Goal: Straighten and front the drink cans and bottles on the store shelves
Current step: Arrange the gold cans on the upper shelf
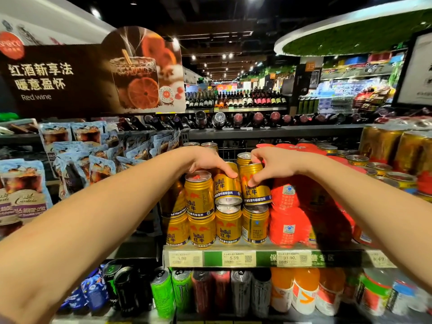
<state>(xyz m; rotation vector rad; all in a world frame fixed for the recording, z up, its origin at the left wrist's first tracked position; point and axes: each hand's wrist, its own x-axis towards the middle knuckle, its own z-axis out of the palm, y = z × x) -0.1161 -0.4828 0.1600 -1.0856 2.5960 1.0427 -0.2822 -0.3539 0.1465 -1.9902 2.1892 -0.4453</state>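
Gold Red Bull cans stand stacked two high on the shelf (233, 247). My left hand (208, 161) grips the top of an upper-row gold can (226, 189), which sits on a lower can (228, 224). My right hand (268, 163) grips the neighbouring upper gold can (254, 189), which tilts slightly to the left over another lower can (255, 223). A further upper can (199, 194) stands upright just left of my left hand. More gold cans sit behind, partly hidden by my hands.
Red multipacks (288, 213) crowd the shelf right of the cans. Blue snack pouches (77, 160) hang at left. Below, tall energy cans (182, 291) and orange bottles (304, 291) line the lower shelf. Price tags (233, 258) run along the shelf edge. Wine bottles (233, 101) fill the aisle beyond.
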